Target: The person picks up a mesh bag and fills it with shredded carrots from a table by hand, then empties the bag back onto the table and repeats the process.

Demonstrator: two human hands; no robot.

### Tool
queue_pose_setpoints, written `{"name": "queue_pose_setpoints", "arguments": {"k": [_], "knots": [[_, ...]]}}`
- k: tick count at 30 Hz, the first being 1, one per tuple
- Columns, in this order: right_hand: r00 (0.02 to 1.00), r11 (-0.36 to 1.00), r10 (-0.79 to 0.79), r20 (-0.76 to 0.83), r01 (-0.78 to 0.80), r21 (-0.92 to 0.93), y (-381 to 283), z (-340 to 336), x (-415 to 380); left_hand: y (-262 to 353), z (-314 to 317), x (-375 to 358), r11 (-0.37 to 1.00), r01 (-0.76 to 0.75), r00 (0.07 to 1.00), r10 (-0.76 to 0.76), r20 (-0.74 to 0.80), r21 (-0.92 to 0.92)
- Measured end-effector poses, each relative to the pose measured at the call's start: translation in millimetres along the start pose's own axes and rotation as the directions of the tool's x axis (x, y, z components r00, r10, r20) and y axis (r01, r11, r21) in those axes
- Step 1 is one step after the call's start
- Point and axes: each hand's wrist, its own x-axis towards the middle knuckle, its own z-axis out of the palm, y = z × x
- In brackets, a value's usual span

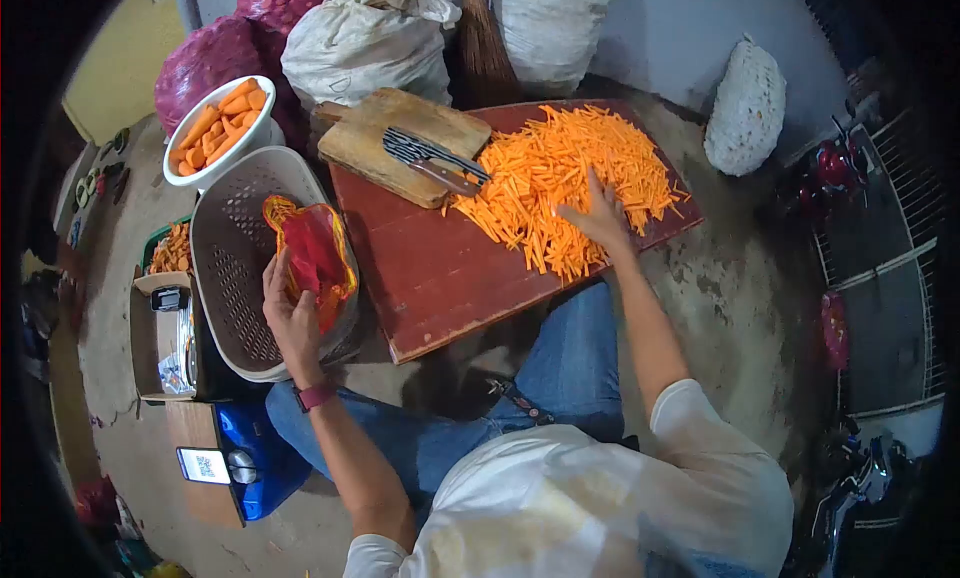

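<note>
My left hand point(290, 313), with a dark red band on the wrist, is over the grey-brown plastic basket point(225, 248). Its fingers and thumb close on the near edge of a red cloth or bag with an orange-yellow border point(318, 248), which lies inside the basket. My right hand point(603, 221) rests on the near side of a big heap of carrot sticks point(545, 163), fingers spread and gripping nothing. The heap covers the far right of a low red wooden table point(440, 298). A wooden cutting board point(375, 153) bears a knife point(445, 176) and a black striped item point(425, 148).
A white bowl of whole carrots point(220, 128) stands beyond the basket. Filled sacks point(365, 43) line the wall beside a broom point(485, 43). To the left are a cardboard box point(148, 338) and a phone point(203, 465). A white sack point(747, 108) stands at right.
</note>
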Motion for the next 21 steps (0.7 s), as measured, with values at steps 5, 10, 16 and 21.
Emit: {"name": "queue_pose_setpoints", "arguments": {"k": [5,10,16,21], "knots": [[0.997,0.997,0.006,-0.083,-0.012,-0.072,-16.2,7.5,-5.3,0.8,8.6,2.6,0.998,0.056,0.998,-0.055,0.023,-0.036],[0.978,1.0,0.014,-0.209,-0.008,0.028,-14.5,11.3,3.9,-5.1,6.4,1.8,0.997,0.004,1.0,-0.002,0.022,-0.071],[0.977,0.994,0.012,-0.212,0.012,0.109,7.7,10.8,30.4,-4.7,-0.5,-6.0,0.993,-0.006,1.0,0.005,-0.014,-0.118],[0.951,0.939,-0.024,-0.307,0.127,0.32,36.1,20.4,59.5,-10.9,-5.4,-8.8,1.0,-0.013,0.998,0.012,-0.055,-0.025]]}}
